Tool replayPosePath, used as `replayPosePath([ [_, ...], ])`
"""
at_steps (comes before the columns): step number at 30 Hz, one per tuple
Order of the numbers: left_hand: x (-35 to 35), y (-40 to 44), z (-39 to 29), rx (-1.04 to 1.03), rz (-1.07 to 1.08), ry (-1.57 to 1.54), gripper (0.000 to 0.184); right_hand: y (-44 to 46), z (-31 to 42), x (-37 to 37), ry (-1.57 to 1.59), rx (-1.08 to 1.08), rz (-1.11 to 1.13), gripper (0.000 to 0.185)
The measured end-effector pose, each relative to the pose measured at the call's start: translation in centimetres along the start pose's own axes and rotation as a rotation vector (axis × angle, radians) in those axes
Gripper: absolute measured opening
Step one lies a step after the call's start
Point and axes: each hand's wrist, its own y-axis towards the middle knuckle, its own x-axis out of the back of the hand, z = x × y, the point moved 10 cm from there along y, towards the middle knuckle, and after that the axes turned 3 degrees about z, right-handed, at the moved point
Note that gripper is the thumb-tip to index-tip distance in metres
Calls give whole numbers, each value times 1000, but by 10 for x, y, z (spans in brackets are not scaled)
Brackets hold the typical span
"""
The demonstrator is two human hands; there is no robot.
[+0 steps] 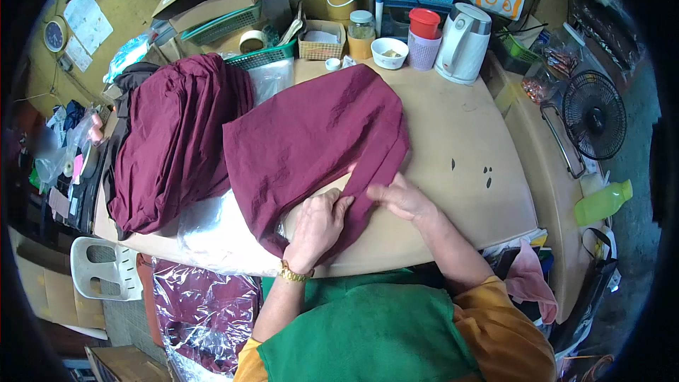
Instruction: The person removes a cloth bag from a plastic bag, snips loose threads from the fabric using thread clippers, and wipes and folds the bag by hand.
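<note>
A maroon cloth piece (304, 124) lies spread on the tan table in front of me, with a folded strip running down its right side. My left hand (316, 226), with a gold watch at the wrist, is closed on the lower part of that strip, thumb and fingers pinching the fabric. Just to the right, my right hand (402, 198) rests against the strip's right edge; its fingers are blurred, and I cannot make out whether they grip it. A pile of maroon garments (170, 141) sits on the table's left side.
Along the back stand a kettle (463, 42), a lilac cup (424, 51), a white bowl (390, 53), a jar (361, 34) and baskets. A black fan (594, 114) and green bottle (602, 203) are at right. Clear plastic (219, 233) lies near the front edge.
</note>
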Motion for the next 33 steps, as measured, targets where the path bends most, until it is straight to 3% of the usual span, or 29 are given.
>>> replayPosePath([
  [1,-2,0,0,1,-1,-2,27,-3,-4,-13,-184,-37,142,50],
  [6,14,-3,-8,-126,-191,-134,35,-1,-26,-3,-106,-246,49,46],
  [8,13,-6,-8,-58,-102,-75,38,4,-3,9,31,115,-181,47],
  [13,-5,-12,16,-4,85,164,43,7,-1,28,95,116,-272,53],
  [16,15,-15,8,-82,-111,-30,40,0,5,6,200,77,-180,53],
  [18,19,-12,1,-56,-107,-31,39,-20,-31,-29,-206,-339,124,49],
  [19,20,-10,1,-37,-91,-33,37,-22,-40,-32,-204,-344,132,49],
  [21,23,-12,9,-11,-87,-102,34,-20,-39,-39,-296,-127,143,42],
  [23,15,-11,14,-14,72,-73,33,-21,-48,-37,-233,-89,63,37],
  [25,17,-11,15,-23,41,-113,33,-17,-30,-38,-389,202,20,38],
  [26,16,-10,18,0,24,-98,33,-20,-31,-34,-387,196,21,38],
  [27,15,-10,21,21,9,-82,33,-22,-42,-37,-425,-148,24,38],
  [29,21,-13,25,5,-9,-53,31,-43,-35,-43,-460,-483,28,38],
  [31,42,-16,24,-24,-77,91,30,-53,-6,-66,-1077,-415,336,37],
  [32,45,-18,16,-88,-63,110,27,-56,3,-78,-1077,-421,346,37],
  [33,42,-22,13,-78,-62,107,27,-48,58,-108,-1323,128,192,38],
])
